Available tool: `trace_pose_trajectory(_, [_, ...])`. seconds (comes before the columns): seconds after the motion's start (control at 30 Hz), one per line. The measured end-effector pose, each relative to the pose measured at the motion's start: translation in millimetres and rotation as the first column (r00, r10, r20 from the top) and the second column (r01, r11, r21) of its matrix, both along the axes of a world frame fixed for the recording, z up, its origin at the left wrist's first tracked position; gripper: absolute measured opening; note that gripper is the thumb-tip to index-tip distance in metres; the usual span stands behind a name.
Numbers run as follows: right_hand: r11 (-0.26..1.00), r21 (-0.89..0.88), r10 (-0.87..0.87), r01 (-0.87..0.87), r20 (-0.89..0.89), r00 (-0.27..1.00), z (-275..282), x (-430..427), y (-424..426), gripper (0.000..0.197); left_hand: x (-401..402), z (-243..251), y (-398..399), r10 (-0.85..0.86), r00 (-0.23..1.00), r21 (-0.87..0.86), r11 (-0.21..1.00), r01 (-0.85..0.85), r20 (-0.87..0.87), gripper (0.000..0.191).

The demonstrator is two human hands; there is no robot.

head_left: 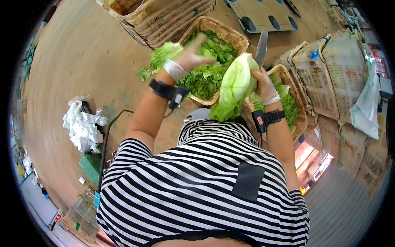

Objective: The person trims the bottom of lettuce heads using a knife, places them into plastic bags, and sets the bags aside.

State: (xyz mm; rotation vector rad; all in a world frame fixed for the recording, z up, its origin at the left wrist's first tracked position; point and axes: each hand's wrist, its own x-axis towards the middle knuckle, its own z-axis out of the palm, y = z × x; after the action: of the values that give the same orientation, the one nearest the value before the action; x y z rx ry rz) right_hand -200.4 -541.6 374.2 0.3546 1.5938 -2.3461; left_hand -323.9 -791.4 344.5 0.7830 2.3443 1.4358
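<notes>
My right hand (266,85), in a thin clear glove, grips a knife (262,46) whose blade points away from me. The same hand's fingers press against a pale green lettuce head (237,83), its stem end up and its leafy end towards my lap. My left hand (193,58), also gloved and blurred by motion, is spread over a crate (237,32) of loose lettuce leaves (205,74). Beside its wrist is a large leaf (166,55) at the crate's left edge; whether they touch is hard to tell.
Another crate (301,105) with lettuce stands at my right. Stacked crates (163,23) rise beyond the leaf crate, and tall crates (330,74) stand further right. White plastic bags (81,126) are at left, near a bent black metal bar (106,139). A flat cart (262,15) is ahead.
</notes>
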Motion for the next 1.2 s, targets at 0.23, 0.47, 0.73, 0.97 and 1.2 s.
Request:
trace_pose_trajectory(0.23, [0.767, 0.557, -0.261, 0.320, -0.185, 0.948, 26.3, -9.7, -15.1, 0.040, 77.3, -23.5, 41.2, -0.599, 0.336, 0.676, 0.711, -0.193, 0.727, 0.064])
trace_pose_trajectory(0.47, [0.981, 0.060, 0.169, -0.184, 0.198, 0.965, 46.5, 4.6, -14.7, 0.034, 43.0, 6.3, 25.4, -0.662, 0.522, 0.699, 0.696, 0.164, 0.537, 0.102])
trace_pose_trajectory(0.73, [0.955, 0.070, 0.259, -0.289, 0.277, 0.925, 22.8, 13.8, -10.9, 0.034, 49.4, 1.2, 21.2, -0.678, 0.430, 0.785, 0.605, -0.134, 0.596, 0.094])
trace_pose_trajectory(0.97, [0.935, 0.266, 0.082, -0.234, 0.479, 0.874, -13.3, 89.2, 27.2, 0.033, 8.5, -46.2, 21.6, -0.470, 0.514, 0.697, 0.480, -0.533, 0.717, 0.075])
trace_pose_trajectory(1.2, [0.700, 0.425, -0.710, 0.574, 0.328, 0.623, -37.9, 254.1, 36.8, 0.027, 41.1, -46.1, 115.8, -0.554, 0.381, 0.659, 0.711, -0.247, 0.740, 0.075])
